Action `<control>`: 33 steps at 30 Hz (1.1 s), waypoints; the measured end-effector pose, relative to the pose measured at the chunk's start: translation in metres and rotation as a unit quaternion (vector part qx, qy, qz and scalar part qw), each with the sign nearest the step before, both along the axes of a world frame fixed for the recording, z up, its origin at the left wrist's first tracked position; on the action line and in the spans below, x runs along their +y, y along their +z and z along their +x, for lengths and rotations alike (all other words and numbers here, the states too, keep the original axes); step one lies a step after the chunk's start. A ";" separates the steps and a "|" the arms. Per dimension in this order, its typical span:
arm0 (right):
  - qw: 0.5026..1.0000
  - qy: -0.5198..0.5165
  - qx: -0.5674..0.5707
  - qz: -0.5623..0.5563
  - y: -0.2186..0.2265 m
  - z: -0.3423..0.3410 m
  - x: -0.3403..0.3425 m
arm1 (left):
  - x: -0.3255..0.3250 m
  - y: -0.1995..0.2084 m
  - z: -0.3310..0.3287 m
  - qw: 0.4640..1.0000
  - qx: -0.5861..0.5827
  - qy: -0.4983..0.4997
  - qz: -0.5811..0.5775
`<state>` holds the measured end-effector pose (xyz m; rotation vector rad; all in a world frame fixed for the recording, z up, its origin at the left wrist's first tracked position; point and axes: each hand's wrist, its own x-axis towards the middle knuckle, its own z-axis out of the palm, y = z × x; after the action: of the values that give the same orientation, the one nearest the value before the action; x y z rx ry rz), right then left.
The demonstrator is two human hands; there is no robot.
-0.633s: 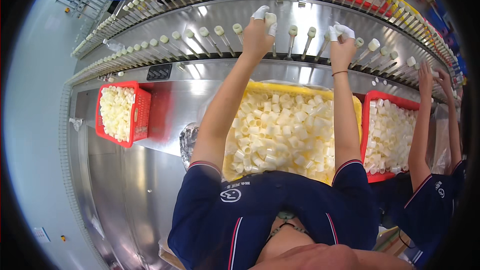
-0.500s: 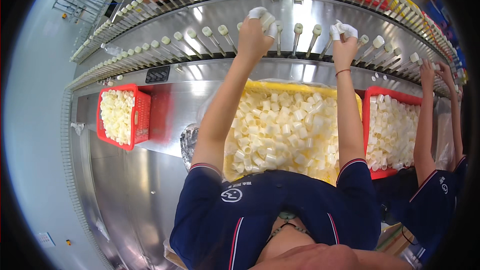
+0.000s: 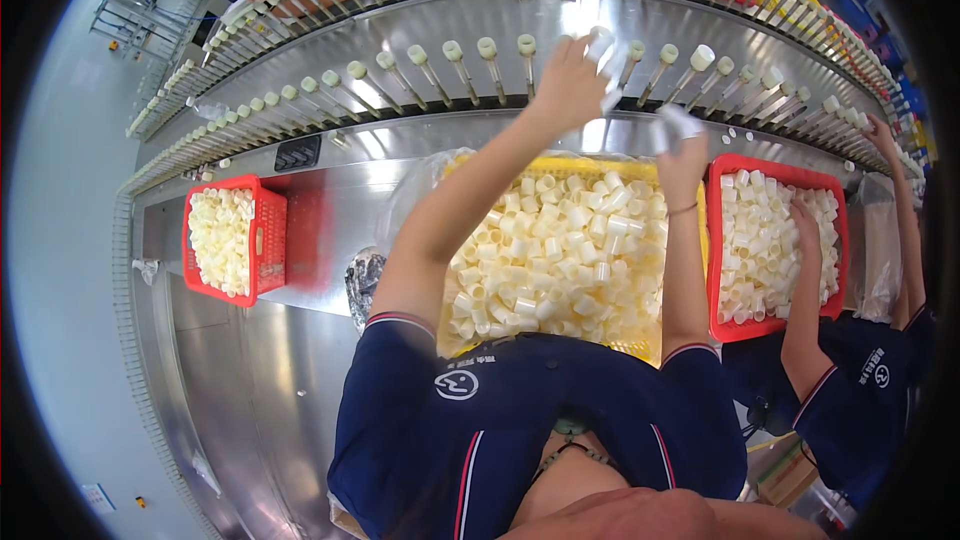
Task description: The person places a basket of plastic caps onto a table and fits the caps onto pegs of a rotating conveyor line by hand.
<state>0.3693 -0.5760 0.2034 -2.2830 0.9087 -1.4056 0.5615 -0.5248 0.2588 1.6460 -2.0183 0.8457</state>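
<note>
left hand (image 3: 574, 82), right hand (image 3: 682, 152), grips unclear, capped rods (image 3: 488, 52) alongside, yellow basket (image 3: 572, 167) below

Steel bench (image 3: 345, 202) under 3 baskets (image 3: 270, 240) and 1 black tray (image 3: 298, 152).

1. Tube pieces (image 3: 545, 240) lie in the middle crate (image 3: 575, 164).
2. Left basket (image 3: 270, 240): well apart, left of it.
3. Right basket (image 3: 714, 250): just beside it.
4. Near rod row (image 3: 492, 72): behind all three.
</note>
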 end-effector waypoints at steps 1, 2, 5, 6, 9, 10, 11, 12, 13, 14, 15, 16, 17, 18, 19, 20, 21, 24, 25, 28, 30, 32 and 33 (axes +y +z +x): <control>0.991 0.061 0.115 -0.021 -0.008 -0.006 0.012 | 0.014 -0.021 -0.009 0.994 0.061 -0.045 -0.073; 0.980 0.110 0.168 -0.001 -0.009 -0.010 0.027 | 0.033 -0.037 -0.020 0.991 0.116 -0.036 0.050; 0.933 0.174 0.313 0.023 -0.031 -0.012 0.052 | 0.085 -0.082 -0.049 0.928 0.257 0.029 0.270; 0.894 0.190 0.406 0.023 -0.041 -0.012 0.054 | 0.095 -0.093 -0.055 0.903 0.278 0.045 0.326; 0.891 0.209 0.398 0.069 -0.046 -0.005 0.055 | 0.111 -0.119 -0.060 0.847 0.342 0.063 0.401; 0.890 0.212 0.398 0.067 -0.046 -0.002 0.053 | 0.114 -0.123 -0.060 0.819 0.384 0.059 0.423; 0.918 0.216 0.316 0.099 -0.045 0.000 0.050 | 0.117 -0.127 -0.060 0.819 0.384 0.063 0.421; 0.939 0.220 0.233 0.129 -0.042 0.004 0.047 | 0.121 -0.131 -0.059 0.836 0.368 0.056 0.403; 0.938 0.224 0.233 0.129 -0.034 0.011 0.045 | 0.125 -0.133 -0.059 0.851 0.353 0.050 0.386; 0.955 0.215 0.147 0.142 -0.017 0.018 0.041 | 0.129 -0.132 -0.061 0.851 0.354 0.051 0.385; 0.965 0.206 0.059 0.154 -0.002 0.028 0.038 | 0.133 -0.130 -0.061 0.860 0.353 0.052 0.365; 0.964 0.210 0.060 0.153 0.010 0.039 0.033 | 0.137 -0.128 -0.060 0.869 0.350 0.054 0.345; 0.976 0.191 0.023 0.103 0.022 0.050 0.026 | 0.139 -0.126 -0.057 0.869 0.351 0.056 0.344; 0.984 0.172 -0.015 0.053 0.032 0.062 0.020 | 0.142 -0.124 -0.054 0.873 0.397 0.045 0.281; 0.983 0.175 -0.016 0.053 0.042 0.074 0.014 | 0.145 -0.122 -0.050 0.871 0.440 0.035 0.216; 0.989 0.145 -0.003 0.035 0.050 0.085 0.007 | 0.145 -0.116 -0.043 0.872 0.439 0.037 0.215; 0.993 0.115 0.009 0.017 0.055 0.096 0.000 | 0.142 -0.110 -0.034 0.890 0.436 0.012 0.137; 0.991 0.096 0.093 0.001 0.059 0.119 -0.028 | 0.138 -0.077 -0.012 0.880 0.470 0.032 0.059; 0.992 0.092 0.089 -0.001 0.064 0.125 -0.030 | 0.140 -0.069 -0.003 0.855 0.509 0.078 0.058; 0.985 0.060 0.159 0.031 0.068 0.125 -0.044 | 0.145 -0.059 0.027 0.888 0.452 0.087 0.002; 0.985 0.067 0.157 0.032 0.076 0.112 -0.043 | 0.142 -0.043 0.039 0.882 0.461 0.101 0.007; 0.987 0.073 0.087 0.110 0.072 0.095 -0.049 | 0.133 -0.021 0.048 0.925 0.357 0.114 -0.056; 0.980 0.059 0.092 0.164 0.074 0.089 -0.050 | 0.126 -0.014 0.054 0.925 0.358 0.112 -0.056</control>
<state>0.4584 -0.6258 0.2773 -2.1957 0.9605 -0.9278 0.6154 -0.3984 0.2447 1.7929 -1.2754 0.3271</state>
